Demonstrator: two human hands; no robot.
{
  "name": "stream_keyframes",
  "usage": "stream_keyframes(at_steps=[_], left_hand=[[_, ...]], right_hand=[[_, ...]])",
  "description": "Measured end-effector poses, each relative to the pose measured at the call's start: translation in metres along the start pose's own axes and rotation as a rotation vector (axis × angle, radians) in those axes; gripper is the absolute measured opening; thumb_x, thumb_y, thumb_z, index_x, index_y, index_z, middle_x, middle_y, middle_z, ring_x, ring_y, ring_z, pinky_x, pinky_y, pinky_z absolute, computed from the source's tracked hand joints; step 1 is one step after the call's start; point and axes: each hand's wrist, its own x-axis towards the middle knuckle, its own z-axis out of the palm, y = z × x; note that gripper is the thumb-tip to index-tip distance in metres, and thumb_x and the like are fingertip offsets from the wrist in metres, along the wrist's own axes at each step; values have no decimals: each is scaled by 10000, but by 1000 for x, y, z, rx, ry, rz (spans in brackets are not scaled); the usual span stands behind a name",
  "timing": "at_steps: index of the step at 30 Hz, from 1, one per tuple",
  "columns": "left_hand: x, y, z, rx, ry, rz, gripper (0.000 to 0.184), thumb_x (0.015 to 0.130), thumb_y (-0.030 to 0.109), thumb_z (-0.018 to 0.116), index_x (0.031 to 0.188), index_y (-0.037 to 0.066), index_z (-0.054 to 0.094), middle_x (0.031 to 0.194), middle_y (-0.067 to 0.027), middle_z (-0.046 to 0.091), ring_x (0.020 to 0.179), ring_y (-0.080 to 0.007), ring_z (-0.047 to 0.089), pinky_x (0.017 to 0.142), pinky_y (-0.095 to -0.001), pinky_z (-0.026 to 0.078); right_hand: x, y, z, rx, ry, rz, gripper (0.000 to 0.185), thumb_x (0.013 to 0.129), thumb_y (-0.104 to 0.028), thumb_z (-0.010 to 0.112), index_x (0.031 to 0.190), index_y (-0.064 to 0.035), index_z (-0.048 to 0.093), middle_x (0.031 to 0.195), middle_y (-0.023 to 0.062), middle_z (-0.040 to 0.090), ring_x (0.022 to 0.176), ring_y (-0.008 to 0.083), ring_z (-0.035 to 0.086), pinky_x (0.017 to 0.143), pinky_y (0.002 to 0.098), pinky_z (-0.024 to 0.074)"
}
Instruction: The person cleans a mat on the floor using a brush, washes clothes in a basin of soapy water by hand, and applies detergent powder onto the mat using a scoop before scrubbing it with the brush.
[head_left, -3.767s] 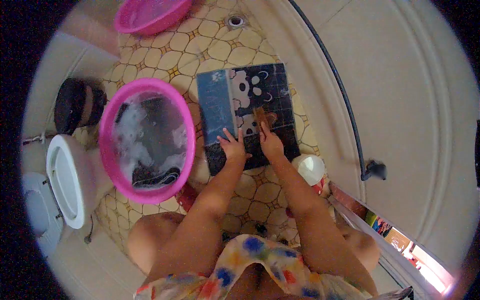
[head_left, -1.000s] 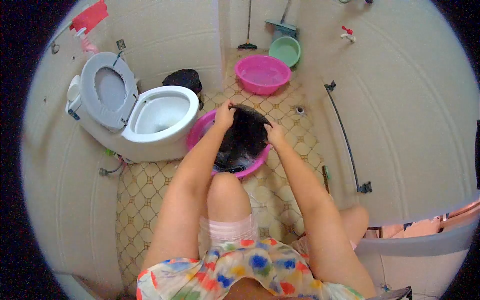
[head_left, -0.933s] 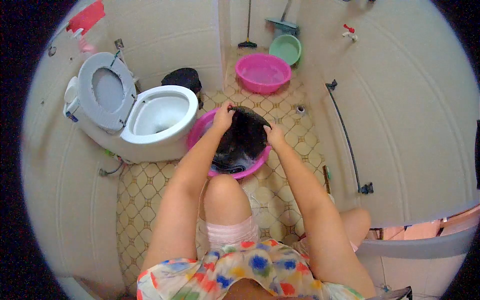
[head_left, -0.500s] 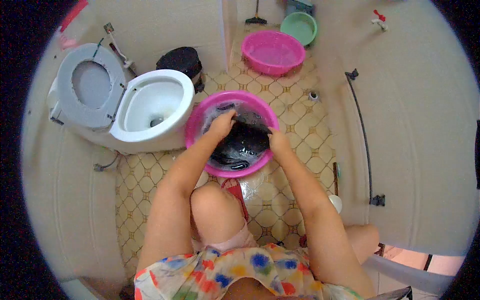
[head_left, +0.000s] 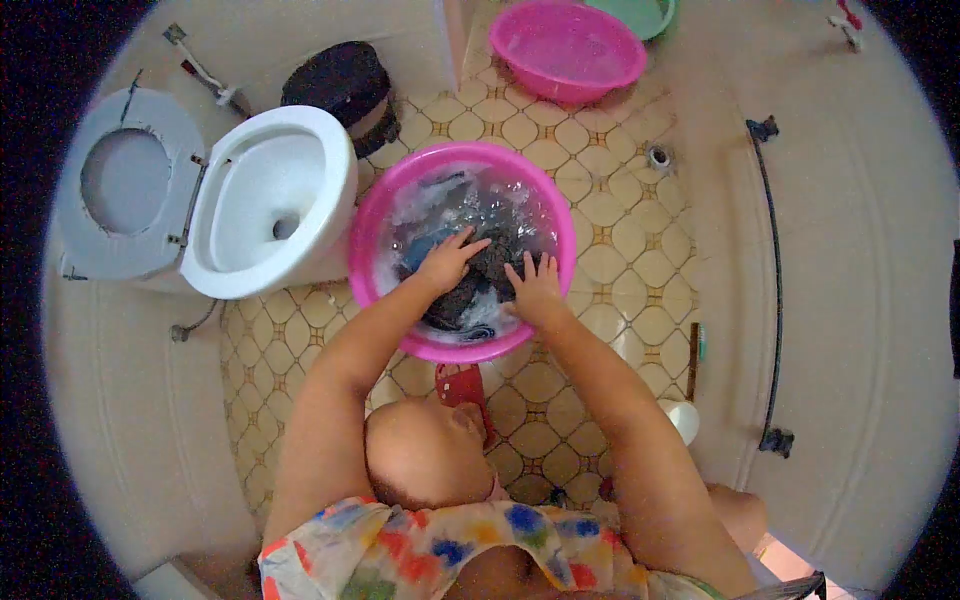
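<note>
A pink basin stands on the tiled floor in front of me, holding soapy water and dark wet cloth. My left hand lies over the cloth near the basin's middle, its fingers spread. To its right my right hand rests on the cloth's right part with fingers apart. Both hands touch the cloth without gripping it. A bluish patch of cloth shows beside my left hand. Foam floats mostly toward the far side, and part of the cloth is under water.
At the left is a toilet with its seat raised, and a black lidded bin behind it. Another pink basin and a green basin stand at the back. A brush and a white scoop-like item lie at the right.
Both hands have let go of the dark cloth, which was held bunched and lifted between them. It now lies lower in the water, and my fingers have spread. The camera view has shifted.
</note>
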Motion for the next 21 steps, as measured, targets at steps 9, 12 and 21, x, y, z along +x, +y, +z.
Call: stream_keyframes(at_steps=[9, 12, 21], left_hand=[[3, -13, 33, 234, -29, 21, 774, 795, 174, 604, 1424, 352, 190, 1471, -165, 210, 1312, -381, 285, 1060, -596, 170], [14, -16, 32, 285, -82, 46, 726, 815, 196, 566, 1429, 319, 199, 1468, -164, 219, 1310, -367, 297, 1057, -614, 143], [33, -6, 32, 242, -214, -205, 511, 810, 181, 488, 1318, 189, 440, 1292, -163, 484, 1159, -327, 482, 993, -462, 339]], right_hand=[[33, 2, 8, -103, -306, -26, 734, 763, -589, 544, 1362, -189, 403, 1471, 166, 216, 1333, 448, 152, 1057, 596, 93], [35, 2, 12, -97, -293, -49, 671, 788, -521, 535, 1346, -165, 430, 1460, 170, 243, 1333, 427, 178, 1053, 605, 91], [80, 15, 98, -63, -55, 31, 359, 854, -220, 430, 1165, -115, 576, 1242, 135, 522, 1147, 323, 456, 919, 520, 325]])
